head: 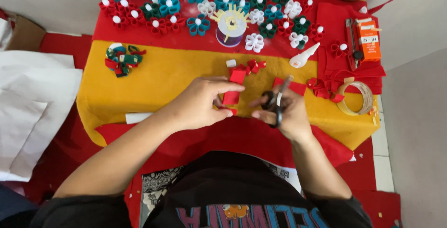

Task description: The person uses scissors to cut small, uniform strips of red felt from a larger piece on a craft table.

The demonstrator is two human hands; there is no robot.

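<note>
Head view — left hand [200, 104] pinching red felt strip [231, 97], right hand [284, 114] gripping scissors [275, 103]

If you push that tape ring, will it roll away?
Probably not: the tape ring lies flat on the yellow felt, so it would likely slide. It is a hollow hoop, so probably light. Stood on edge, it could roll.

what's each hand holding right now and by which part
The left hand pinches a red felt strip at its lower end. The right hand holds black scissors by the handle loops, blades pointing up and away.
</note>
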